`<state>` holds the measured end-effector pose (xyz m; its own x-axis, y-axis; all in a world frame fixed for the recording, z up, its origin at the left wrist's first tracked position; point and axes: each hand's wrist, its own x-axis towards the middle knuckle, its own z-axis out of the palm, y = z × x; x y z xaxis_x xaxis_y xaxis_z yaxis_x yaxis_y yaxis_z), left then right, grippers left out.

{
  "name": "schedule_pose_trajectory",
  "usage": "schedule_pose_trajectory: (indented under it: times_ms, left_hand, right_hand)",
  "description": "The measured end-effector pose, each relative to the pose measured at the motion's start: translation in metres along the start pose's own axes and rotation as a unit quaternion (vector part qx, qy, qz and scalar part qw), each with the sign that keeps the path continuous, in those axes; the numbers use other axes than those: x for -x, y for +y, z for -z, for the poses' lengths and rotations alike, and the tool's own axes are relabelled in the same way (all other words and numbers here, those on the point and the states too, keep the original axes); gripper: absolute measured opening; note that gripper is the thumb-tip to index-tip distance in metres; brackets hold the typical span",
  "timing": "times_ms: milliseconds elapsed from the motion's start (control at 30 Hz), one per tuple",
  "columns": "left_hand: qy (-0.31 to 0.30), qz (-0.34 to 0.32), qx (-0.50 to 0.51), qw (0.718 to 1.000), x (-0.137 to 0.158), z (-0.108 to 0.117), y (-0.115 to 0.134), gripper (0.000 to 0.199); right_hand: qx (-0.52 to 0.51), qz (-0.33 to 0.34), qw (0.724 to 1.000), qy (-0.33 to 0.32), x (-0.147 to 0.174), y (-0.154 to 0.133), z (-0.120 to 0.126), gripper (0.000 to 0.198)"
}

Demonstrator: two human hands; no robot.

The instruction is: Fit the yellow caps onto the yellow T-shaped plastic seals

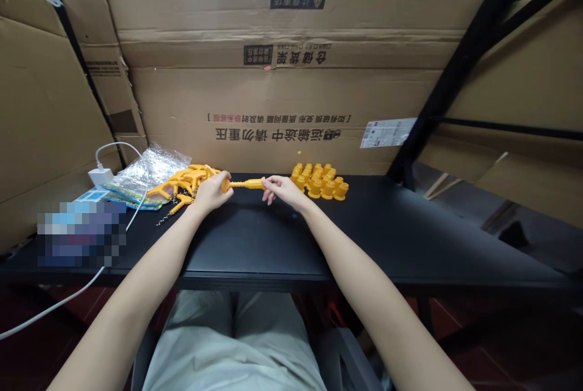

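Observation:
Above the black tabletop, a yellow corkscrew (pixel 248 184) is held level between my two hands. My left hand (pixel 214 189) is closed around its handle end. At the other end, the fingertips of my right hand (pixel 281 189) pinch the wider sleeve-like part, and its metal spiral does not show. Just left of my left hand lies a pile of yellow corkscrews (pixel 182 183) with T-shaped handles, some showing bare metal spirals. Several yellow flanged caps (pixel 327 182) stand grouped upright behind and to the right of my right hand.
Clear plastic wrap (pixel 157 166) and colourful flat packets (pixel 136 200) lie at the left. A white charger (pixel 101 176) trails a cable (pixel 136 212) across the left side, near a blurred-out item (pixel 82 234). Cardboard (pixel 282 93) walls the back, and a black post (pixel 449 69) rises at right.

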<state>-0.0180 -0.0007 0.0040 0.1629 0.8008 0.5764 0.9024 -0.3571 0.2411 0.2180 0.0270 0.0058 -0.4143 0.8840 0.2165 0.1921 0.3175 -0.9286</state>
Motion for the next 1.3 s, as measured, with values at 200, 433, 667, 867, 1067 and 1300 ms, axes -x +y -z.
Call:
schedule_pose_trajectory:
  times_ms: [200,433,667,867,1067,1300]
  left_hand:
    - [-0.009,0.015,-0.003,1.000,-0.002,-0.001,-0.001,0.028]
    - [-0.017,0.024,0.000,1.000,-0.003,0.000,-0.001,0.027]
    - [-0.023,0.018,-0.001,1.000,-0.002,-0.001,-0.004,0.032]
    - [-0.022,0.016,-0.004,1.000,-0.002,-0.001,-0.004,0.031]
    - [-0.018,0.011,0.006,1.000,-0.002,0.000,-0.002,0.030]
    - [-0.011,0.021,0.007,1.000,-0.002,0.002,0.000,0.029]
  right_hand:
    - [0.019,-0.007,1.000,0.018,-0.005,0.006,-0.004,0.041]
    - [0.113,0.133,0.983,0.053,-0.005,0.016,0.004,0.048]
    - [0.115,0.107,0.987,0.034,-0.006,0.020,-0.001,0.036]
    - [0.063,0.087,0.993,0.038,-0.006,0.018,-0.006,0.039]
    - [0.080,0.069,0.994,0.035,-0.001,0.009,-0.006,0.043]
    - [0.030,0.095,0.994,0.046,-0.006,0.017,-0.006,0.046]
